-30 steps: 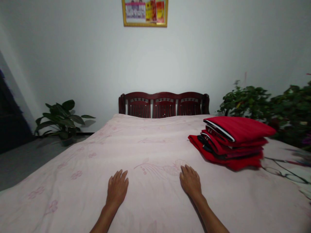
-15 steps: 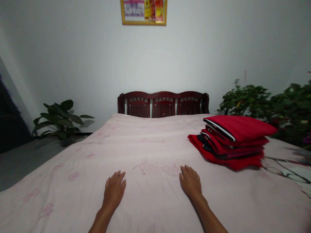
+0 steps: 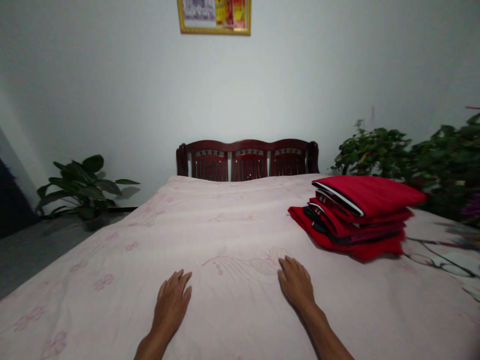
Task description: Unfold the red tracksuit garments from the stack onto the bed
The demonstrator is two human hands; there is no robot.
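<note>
My left hand (image 3: 170, 302) lies flat, palm down, on the pale pink bedspread (image 3: 232, 235), fingers together and holding nothing. My right hand (image 3: 296, 282) rests the same way a short distance to its right, also with nothing in it. A stack of folded red garments (image 3: 356, 212) with black and white trim sits on the bed to the right, beyond my right hand and apart from it.
A dark wooden headboard (image 3: 247, 160) stands against the white wall at the bed's far end. A potted plant (image 3: 84, 185) is on the floor at the left, leafy plants (image 3: 408, 160) crowd the right side, and a framed picture (image 3: 214, 16) hangs above.
The view has shifted slightly, so everything sits a little further left in frame. Both hands stay flat on the bedspread in about the same places.
</note>
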